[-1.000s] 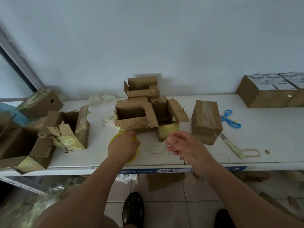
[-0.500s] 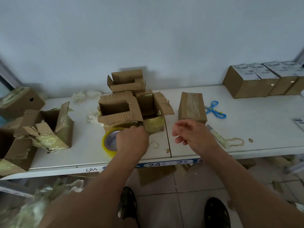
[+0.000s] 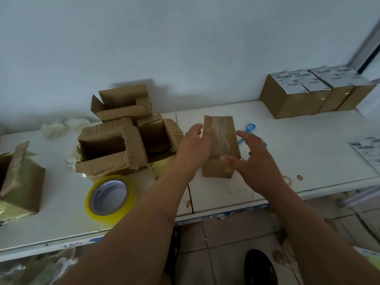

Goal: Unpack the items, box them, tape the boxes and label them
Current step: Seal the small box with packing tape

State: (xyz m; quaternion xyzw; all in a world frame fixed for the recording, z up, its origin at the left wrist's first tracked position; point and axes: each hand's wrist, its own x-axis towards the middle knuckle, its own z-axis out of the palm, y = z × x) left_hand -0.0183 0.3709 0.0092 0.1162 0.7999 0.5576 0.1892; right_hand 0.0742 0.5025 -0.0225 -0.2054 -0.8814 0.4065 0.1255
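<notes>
A small brown taped box (image 3: 221, 138) stands on the white table (image 3: 308, 145), just right of centre. My left hand (image 3: 192, 150) is at the box's left side with relaxed fingers, the thumb lying against its top edge. My right hand (image 3: 254, 161) hovers at the box's right front with spread, loosely bent fingers, its thumb in front of the box. Neither hand is closed round the box. A yellow tape roll (image 3: 111, 199) lies free on the table at the front left. Three closed boxes with white labels (image 3: 298, 95) stand at the back right.
Several torn open cartons (image 3: 115, 149) sit left of the taped box. Another opened carton (image 3: 18, 182) is at the far left. Blue scissors (image 3: 250, 128) lie behind my right hand. A label sheet (image 3: 368, 151) lies at the right edge. Wads of plastic wrap (image 3: 59, 125) lie by the wall.
My left hand has let go of the tape roll and moved right to the taped box. My right hand has moved up to the box's other side. The view has shifted right.
</notes>
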